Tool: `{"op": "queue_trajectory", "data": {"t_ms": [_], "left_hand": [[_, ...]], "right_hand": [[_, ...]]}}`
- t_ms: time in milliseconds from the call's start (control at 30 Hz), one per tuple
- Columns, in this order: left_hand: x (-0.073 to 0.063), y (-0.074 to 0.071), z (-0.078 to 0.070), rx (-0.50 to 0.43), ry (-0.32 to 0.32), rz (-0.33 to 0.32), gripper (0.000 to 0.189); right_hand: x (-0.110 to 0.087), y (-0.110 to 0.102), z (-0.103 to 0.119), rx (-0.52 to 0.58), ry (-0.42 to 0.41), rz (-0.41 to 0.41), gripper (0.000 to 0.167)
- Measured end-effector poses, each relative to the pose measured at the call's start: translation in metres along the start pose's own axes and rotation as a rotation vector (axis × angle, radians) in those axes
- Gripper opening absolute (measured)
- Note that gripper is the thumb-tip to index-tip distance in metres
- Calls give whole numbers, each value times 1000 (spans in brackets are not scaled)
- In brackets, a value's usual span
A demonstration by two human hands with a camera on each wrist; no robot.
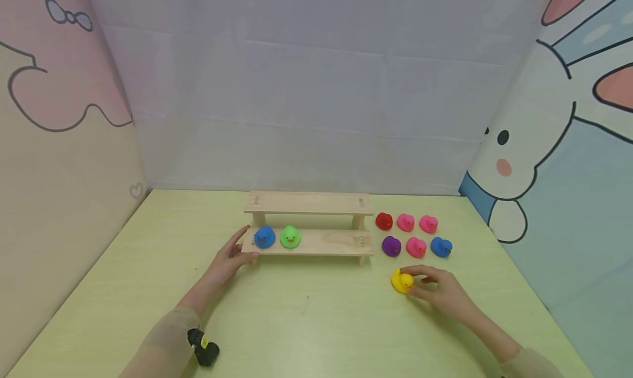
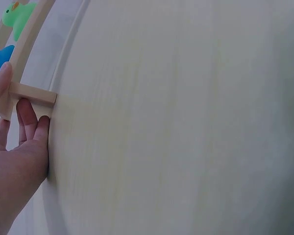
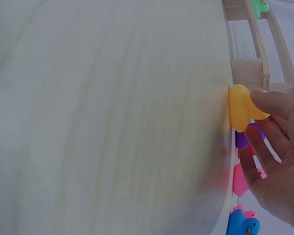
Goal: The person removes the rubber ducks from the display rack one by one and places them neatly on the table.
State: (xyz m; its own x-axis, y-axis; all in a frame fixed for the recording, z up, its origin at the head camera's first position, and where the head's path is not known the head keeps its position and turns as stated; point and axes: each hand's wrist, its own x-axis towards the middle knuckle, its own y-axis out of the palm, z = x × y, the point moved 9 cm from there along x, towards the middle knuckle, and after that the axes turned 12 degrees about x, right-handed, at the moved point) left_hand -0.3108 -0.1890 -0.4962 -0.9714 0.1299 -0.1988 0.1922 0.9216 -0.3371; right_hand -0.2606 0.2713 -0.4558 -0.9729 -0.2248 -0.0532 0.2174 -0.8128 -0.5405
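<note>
A two-tier wooden shelf (image 1: 326,243) stands toward the back of the table. On its lower step, a blue rubber duck (image 1: 264,237) sits at the left end beside a green rubber duck (image 1: 290,237). My left hand (image 1: 231,260) grips that step's left end, thumb at the front and fingers behind; the left wrist view shows fingers around the shelf end (image 2: 32,93). In front of the other ducks on the right, my right hand (image 1: 442,290) pinches a yellow rubber duck (image 1: 401,281) between thumb and fingers. The right wrist view shows the yellow duck (image 3: 240,107) at the table surface.
Right of the shelf are two rows of ducks: a red duck (image 1: 383,221) and two pink ones behind, then a purple duck (image 1: 391,246), a pink duck (image 1: 416,247) and a blue duck (image 1: 441,246). Printed cloth walls (image 1: 316,92) enclose the table (image 1: 306,323).
</note>
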Motion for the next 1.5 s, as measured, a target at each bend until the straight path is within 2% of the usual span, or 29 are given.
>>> {"op": "queue_trajectory", "data": {"t_ms": [333, 500, 767, 1033, 1267, 1500], "left_hand": [[-2, -1, -6, 6, 15, 2, 82], [-3, -1, -5, 0, 26, 6, 81], [-1, 0, 0, 4, 21, -1, 82], [-1, 0, 0, 14, 19, -1, 82], [0, 0, 0, 8, 20, -1, 82], [1, 0, 2, 11, 16, -2, 82]], "right_hand": [[0, -2, 2, -5, -14, 11, 36], [-1, -5, 6, -18, -54, 12, 39], [-2, -15, 20, -37, -136, -25, 43], [3, -27, 34, -84, -116, -42, 45], [7, -38, 51, -104, -150, -70, 49], [14, -36, 63, -74, -155, -83, 49]]}}
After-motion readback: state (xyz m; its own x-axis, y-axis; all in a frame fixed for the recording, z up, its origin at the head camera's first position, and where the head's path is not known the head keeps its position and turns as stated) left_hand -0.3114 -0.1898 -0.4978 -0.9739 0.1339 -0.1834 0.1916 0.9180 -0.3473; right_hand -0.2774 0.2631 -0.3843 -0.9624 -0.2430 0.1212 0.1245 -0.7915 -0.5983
